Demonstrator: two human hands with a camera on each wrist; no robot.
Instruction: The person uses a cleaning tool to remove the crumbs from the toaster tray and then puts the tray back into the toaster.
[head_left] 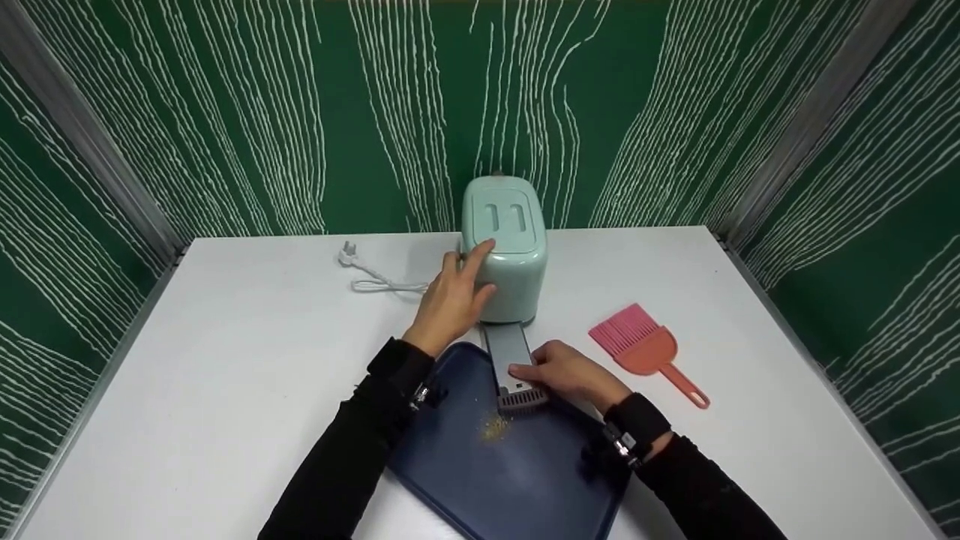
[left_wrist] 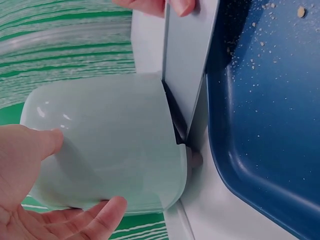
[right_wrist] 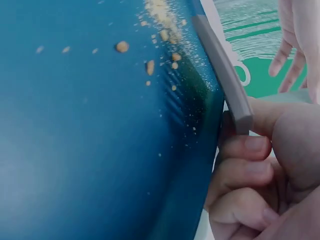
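Note:
A mint-green toaster [head_left: 506, 289] stands at the back of the white table, its grey crumb tray [head_left: 508, 349] slid partway out of the front bottom. My left hand [head_left: 448, 304] is at the toaster's front left, index finger reaching onto the top edge, fingers fairly straight. In the left wrist view its thumb lies against the toaster body [left_wrist: 115, 135]. My right hand [head_left: 574, 371] pinches the side of the crumb tray near its slotted front end [right_wrist: 225, 75]. Below this end, crumbs [head_left: 495, 428] lie on a dark blue serving tray [head_left: 510, 480].
To the right lie a pink-bristled brush [head_left: 626, 330] and an orange-red dustpan [head_left: 652, 352] with a handle. The toaster's white cord and plug [head_left: 367, 271] rest at the left. Green walls with white lines [head_left: 390, 112] enclose the table [head_left: 285, 375] at back and sides.

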